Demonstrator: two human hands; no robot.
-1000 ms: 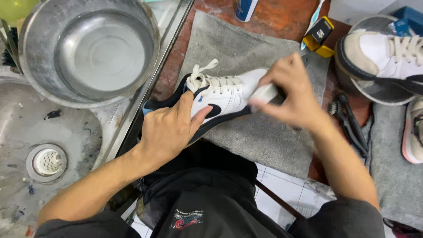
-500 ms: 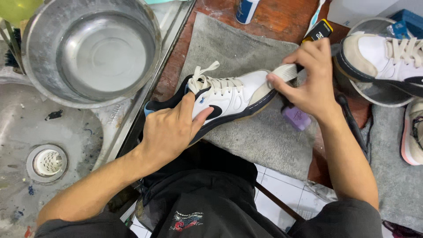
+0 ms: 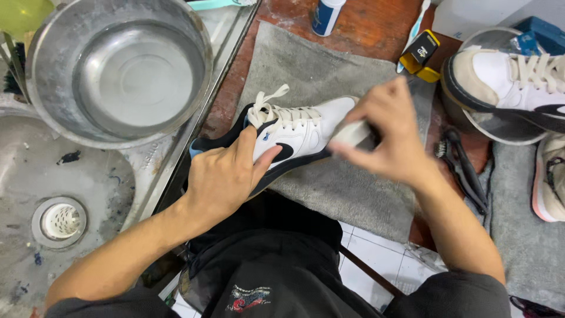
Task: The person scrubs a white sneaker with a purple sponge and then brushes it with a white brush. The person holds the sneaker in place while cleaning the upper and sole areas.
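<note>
A white sneaker (image 3: 297, 131) with black trim and white laces lies on its side on a grey towel (image 3: 347, 188). My left hand (image 3: 226, 176) grips its heel end and holds it down. At the toe, my right hand (image 3: 385, 138) is closed around a pale cleaning tool (image 3: 351, 134), a brush or sponge, pressed against the toe. Fingers hide most of the tool, and motion blurs it.
A steel bowl of water (image 3: 126, 73) stands over a steel sink (image 3: 35, 176) at the left. A second sneaker (image 3: 512, 85) rests in a bowl at the right, a third (image 3: 550, 182) below it. A black brush (image 3: 465, 168), a yellow-black box (image 3: 419, 56) and a bottle (image 3: 325, 15) lie nearby.
My right hand came back down from the upper right to the sneaker's toe with the tool. The left hand and the sneaker stayed in place.
</note>
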